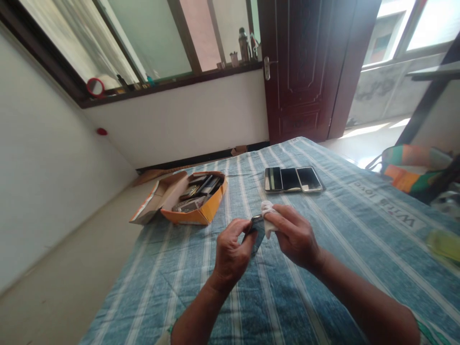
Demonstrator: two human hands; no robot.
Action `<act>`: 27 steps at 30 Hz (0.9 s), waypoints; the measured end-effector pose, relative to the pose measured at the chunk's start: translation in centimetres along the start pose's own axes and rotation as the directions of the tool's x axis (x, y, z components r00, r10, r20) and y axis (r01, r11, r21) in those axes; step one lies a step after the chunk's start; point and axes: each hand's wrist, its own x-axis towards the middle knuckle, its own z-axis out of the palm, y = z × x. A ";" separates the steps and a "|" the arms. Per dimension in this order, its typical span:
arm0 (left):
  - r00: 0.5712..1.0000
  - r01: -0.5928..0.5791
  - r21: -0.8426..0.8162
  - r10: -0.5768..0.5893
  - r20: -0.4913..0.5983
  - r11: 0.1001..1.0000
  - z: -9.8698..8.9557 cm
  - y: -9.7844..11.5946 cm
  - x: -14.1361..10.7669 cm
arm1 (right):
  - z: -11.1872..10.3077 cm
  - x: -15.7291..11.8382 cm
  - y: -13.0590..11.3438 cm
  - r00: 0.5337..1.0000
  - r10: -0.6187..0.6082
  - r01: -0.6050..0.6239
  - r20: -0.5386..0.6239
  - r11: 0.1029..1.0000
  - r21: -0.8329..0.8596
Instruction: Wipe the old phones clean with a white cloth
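My left hand [233, 249] grips a dark phone-like device [258, 235] by its edge, tilted above the striped bed cover. A folded white cloth [268, 219] is pinched in my right hand [295, 235], and it touches or nearly touches the upper right edge of the device. Beyond my hands, three flat dark-screened phones [292, 180] lie side by side on the cover. To the left stands an open orange box [212, 209] holding several dark devices.
The blue striped cover [194, 287] spreads under everything. Its far edge lies near a dark red door [302, 72]. A colourful bag [413, 167] is at the right, and a yellow-green object [443, 244] sits near the right edge.
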 end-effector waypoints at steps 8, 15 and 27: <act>0.996 -0.043 -0.117 0.033 -0.085 0.992 2.0 -1.5 0.1 | -0.6 1.0 -0.6 0.994 -0.105 0.102 -0.003 0.973 -0.208; 0.999 -0.029 -0.032 0.028 -0.028 0.999 0.5 -1.0 -0.2 | -0.2 1.5 -2.0 0.990 -0.062 0.090 0.128 0.970 -0.226; 0.995 -0.040 0.157 0.054 -0.087 0.987 -2.7 0.0 -2.4 | 2.5 1.6 -5.8 0.963 -0.175 0.219 0.203 0.952 -0.216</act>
